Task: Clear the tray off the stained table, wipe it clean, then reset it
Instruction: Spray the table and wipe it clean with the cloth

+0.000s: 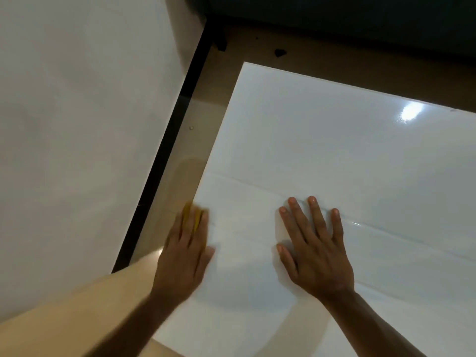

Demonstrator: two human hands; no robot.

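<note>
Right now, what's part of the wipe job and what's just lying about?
In the job:
white table top
yellow cloth under the left hand
right hand flat on the table

Lying about:
dark scraps on the floor
small pale speck on the floor

Both hands on the bench (334,155), right hand (313,249) flat near its middle, left hand (185,256) at its left edge over a cloth (190,215), floor (77,112) left of the bench

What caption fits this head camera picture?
Left hand wipes the white table with a yellow cloth; right hand presses flat.
</note>
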